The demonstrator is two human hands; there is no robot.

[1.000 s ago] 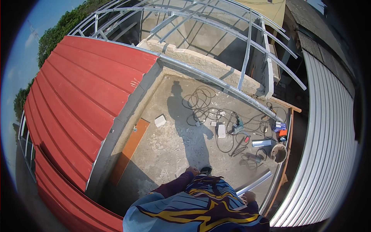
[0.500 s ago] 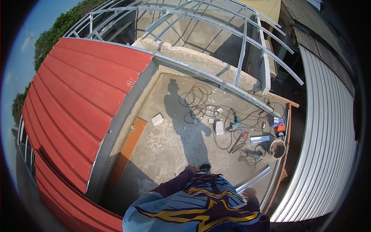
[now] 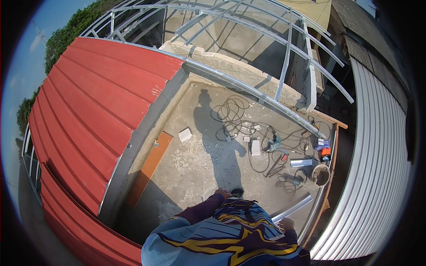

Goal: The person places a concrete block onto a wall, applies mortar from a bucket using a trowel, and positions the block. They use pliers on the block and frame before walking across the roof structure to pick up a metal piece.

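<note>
My left hand [image 3: 223, 193] is in front of my body beside my dark shoe [image 3: 238, 192], its fingers curled; whatever they hold, if anything, is too small to make out. Low on the right, my right hand [image 3: 286, 224] is next to the near end of a silvery metal profile [image 3: 294, 208] that lies slanting over the concrete floor [image 3: 186, 170]. Its fingers are partly hidden, and contact with the profile is unclear.
Red roof sheets [image 3: 95, 102] slope at the left, beside an orange-brown board [image 3: 153, 166]. Metal trusses [image 3: 284, 66] span the back. Looped cables [image 3: 233, 108], a green power tool [image 3: 274, 142], a blue box [image 3: 323, 143] and a bucket [image 3: 320, 175] are at the right.
The whole scene has shifted slightly rightward in view as my head turned. Both hands are nearly where they were, close to my body.
</note>
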